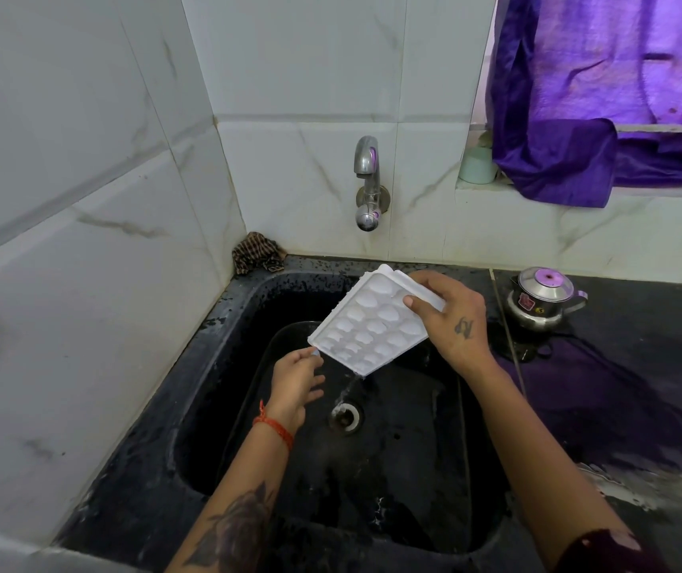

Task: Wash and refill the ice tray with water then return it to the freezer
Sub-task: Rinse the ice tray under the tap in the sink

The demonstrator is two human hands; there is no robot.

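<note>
Over the sink [215, 366], both hands' fingers grip the ice tray [372, 320], tilted, near corner lowest.

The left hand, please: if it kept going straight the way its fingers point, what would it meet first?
The left hand already touches the ice tray at its low corner, so it would likely press straight into it.

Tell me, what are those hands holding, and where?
The white ice tray: right hand grips its upper far end, left hand pinches its lower corner, tilted over the sink.
</note>
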